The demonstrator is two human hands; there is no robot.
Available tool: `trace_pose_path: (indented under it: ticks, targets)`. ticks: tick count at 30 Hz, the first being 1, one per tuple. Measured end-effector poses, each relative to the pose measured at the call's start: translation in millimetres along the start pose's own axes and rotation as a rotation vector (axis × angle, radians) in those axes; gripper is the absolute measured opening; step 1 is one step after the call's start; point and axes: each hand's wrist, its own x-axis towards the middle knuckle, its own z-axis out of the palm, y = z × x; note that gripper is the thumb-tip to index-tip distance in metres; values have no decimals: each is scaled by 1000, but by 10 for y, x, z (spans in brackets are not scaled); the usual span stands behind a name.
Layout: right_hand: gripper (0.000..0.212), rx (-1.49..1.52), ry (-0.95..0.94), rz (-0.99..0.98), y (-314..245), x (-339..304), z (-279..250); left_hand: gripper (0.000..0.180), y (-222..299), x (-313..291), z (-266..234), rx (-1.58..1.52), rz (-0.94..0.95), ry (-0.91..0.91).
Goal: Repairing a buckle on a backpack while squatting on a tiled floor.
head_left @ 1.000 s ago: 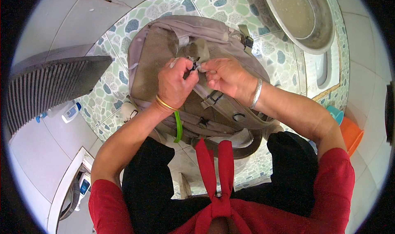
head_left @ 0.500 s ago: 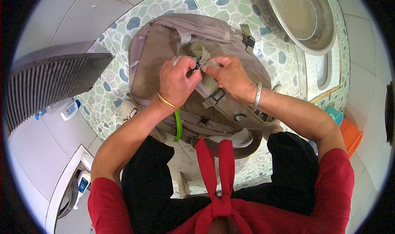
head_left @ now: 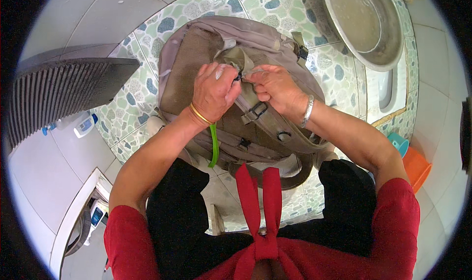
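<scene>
A wet, brownish-grey backpack (head_left: 182, 78) lies on the floor between my knees, its shoulder straps and padded back facing up. Over its upper middle, my left hand (head_left: 214, 89) is closed on a small dark buckle (head_left: 238, 77) of a khaki strap (head_left: 242, 58). Whitish suds cling to that hand. Pressed close beside it, my right hand (head_left: 278, 88) pinches the strap between thumb and fingers. Another black buckle (head_left: 255, 110) sits on the shoulder strap below my hands. A bright green strip (head_left: 214, 144) hangs under my left wrist.
At the far right, a metal basin (head_left: 396, 39) of cloudy water rests over a white squat toilet (head_left: 401, 85). A teal cup (head_left: 399, 143) and an orange container (head_left: 418, 168) stand by the right wall. On the left are a dark ribbed object (head_left: 73, 85) and a white bottle (head_left: 86, 126).
Both hands stay on the strap and buckle. My right hand's fingers have curled in more, and the view has shifted slightly.
</scene>
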Motion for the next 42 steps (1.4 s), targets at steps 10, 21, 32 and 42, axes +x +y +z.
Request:
trace_pose_path:
  ticks: [10,21,32,42]
  targets:
    - [12,51,-41,82,-53,28,19,19,-7,-100,-31,-156,-115,95]
    - [16,-67,20,-39,-39,-78,42,18,45,-58,-27,17,-76,13]
    - [7,238,-338,137,-245,-36,-52,15,121,42,-71,-201,-153,253]
    - [9,-193,-139,-44,-544,-219,128,13,117,150,-193,-508,-427,77]
